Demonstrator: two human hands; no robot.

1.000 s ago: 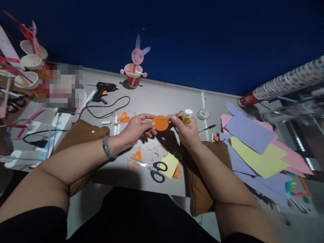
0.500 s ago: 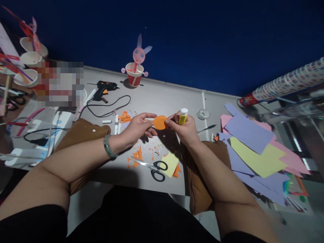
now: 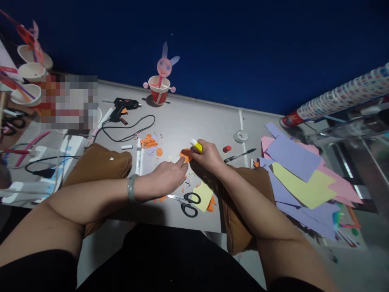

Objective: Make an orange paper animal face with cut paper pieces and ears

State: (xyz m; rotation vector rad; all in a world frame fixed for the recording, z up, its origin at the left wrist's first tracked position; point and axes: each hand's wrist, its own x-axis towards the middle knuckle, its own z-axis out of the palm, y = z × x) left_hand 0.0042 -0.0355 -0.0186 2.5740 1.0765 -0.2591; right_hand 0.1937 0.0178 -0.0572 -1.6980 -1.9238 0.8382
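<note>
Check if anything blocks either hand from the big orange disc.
Nothing visible does. The left hand has fingertips at the near edge of the big orange disc; the right hand, gripping the glue stick, is right beside it. The scissors lie nearer the person, out of the way.

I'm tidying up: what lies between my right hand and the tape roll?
The head view shows a red cap-like piece between your right hand and the tape roll.
</note>
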